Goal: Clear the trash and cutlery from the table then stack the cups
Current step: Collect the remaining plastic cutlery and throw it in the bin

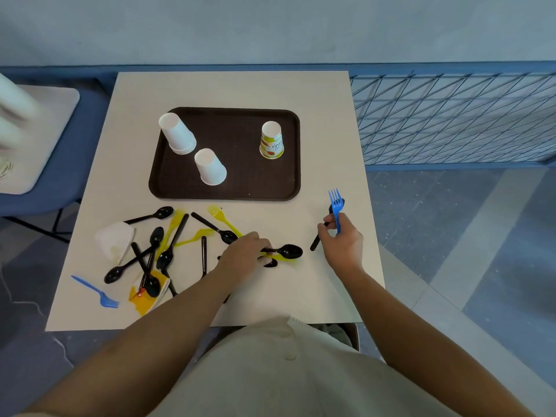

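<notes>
My right hand [341, 239] grips a blue fork [335, 206] and a black utensil together, above the table's right side. My left hand [245, 255] pinches the handle of a black spoon [288, 251] lying over a yellow utensil near the table's middle. Several black spoons [156, 236] and yellow forks [221, 218] lie scattered on the left half. A second blue fork [99, 293] sits near the front left corner. On the dark tray [240, 182] stand upside-down cups: a white stack [177, 133], a single white cup [210, 167] and a printed cup [271, 139].
A crumpled white cup [115, 240] and a flattened yellow cup [147, 294] lie among the cutlery on the left. A blue chair with a grey pad [45, 139] stands left of the table; a blue wire fence [451, 115] runs on the right.
</notes>
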`<state>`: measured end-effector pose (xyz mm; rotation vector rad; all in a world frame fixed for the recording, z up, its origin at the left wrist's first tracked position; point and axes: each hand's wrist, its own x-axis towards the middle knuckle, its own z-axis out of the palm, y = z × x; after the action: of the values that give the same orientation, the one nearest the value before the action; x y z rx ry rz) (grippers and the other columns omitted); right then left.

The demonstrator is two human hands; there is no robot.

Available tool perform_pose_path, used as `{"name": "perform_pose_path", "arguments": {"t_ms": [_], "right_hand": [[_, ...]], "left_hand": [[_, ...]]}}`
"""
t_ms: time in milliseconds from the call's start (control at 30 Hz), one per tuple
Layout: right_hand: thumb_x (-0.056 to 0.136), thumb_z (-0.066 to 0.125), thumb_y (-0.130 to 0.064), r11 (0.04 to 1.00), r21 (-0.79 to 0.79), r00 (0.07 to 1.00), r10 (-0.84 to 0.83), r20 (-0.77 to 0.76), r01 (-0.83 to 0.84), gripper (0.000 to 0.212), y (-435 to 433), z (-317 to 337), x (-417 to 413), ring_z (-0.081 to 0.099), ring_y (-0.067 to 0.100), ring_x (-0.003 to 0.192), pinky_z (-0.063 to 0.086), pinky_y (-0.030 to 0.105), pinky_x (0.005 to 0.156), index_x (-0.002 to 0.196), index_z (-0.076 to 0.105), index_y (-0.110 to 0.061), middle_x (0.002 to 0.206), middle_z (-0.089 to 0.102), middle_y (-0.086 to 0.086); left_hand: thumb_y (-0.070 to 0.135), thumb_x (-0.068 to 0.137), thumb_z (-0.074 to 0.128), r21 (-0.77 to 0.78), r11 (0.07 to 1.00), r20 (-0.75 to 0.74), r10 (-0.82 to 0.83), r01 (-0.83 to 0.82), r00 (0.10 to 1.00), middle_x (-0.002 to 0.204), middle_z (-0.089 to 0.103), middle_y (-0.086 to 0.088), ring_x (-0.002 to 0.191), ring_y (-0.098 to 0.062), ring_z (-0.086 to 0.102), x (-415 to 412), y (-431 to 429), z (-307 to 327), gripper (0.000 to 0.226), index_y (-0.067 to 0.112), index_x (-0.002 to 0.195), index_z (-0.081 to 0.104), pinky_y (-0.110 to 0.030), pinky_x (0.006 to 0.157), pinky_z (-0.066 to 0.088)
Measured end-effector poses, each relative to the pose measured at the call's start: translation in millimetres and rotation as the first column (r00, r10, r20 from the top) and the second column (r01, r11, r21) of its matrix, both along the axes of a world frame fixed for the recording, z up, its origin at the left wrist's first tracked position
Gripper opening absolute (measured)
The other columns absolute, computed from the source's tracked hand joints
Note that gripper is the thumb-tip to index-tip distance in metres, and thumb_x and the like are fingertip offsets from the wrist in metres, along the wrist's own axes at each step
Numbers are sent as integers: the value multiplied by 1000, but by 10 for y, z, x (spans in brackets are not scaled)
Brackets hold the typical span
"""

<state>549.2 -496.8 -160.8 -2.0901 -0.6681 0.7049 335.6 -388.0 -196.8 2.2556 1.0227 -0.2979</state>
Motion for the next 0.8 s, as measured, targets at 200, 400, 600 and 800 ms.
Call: {"name": "perform_pose_path", "arguments": {"t_ms": [200,400,600,800], "right_hand": [[99,62,-17,999,-49,998,20,-61,-23,15,63,-29,102,61,8,79,44,14,64,113,62,-19,95,63,-13],[100,62,-16,988,-82,989,123,-77,-129,14,104,-73,104,57,10,66,43,11,48,112,60,-22,100,63,-7],[100,61,-19,970,-125,977,205,-54,-210,12,196,-81,106,54,12,65,45,16,51,110,58,-26,98,61,-8],[99,55,-18,960,-104,965,253,-77,-260,10,267,-119,79,52,17,64,49,32,53,99,52,-27,94,63,-2]], "left_hand": [[29,94,73,-52,961,144,275,-271,951,107,49,4,98,-12,52,1,27,86,20,25,113,73,-27,85,40],[20,96,65,-3,952,186,302,-307,935,95,61,12,95,-16,56,21,42,144,13,30,94,58,-35,80,48],[27,102,58,43,912,182,394,-408,901,92,62,0,94,-20,51,50,118,182,5,32,102,55,-40,73,47],[32,101,64,50,875,272,453,-482,849,94,67,-1,95,-23,54,137,234,289,14,25,111,59,-38,68,42]]}}
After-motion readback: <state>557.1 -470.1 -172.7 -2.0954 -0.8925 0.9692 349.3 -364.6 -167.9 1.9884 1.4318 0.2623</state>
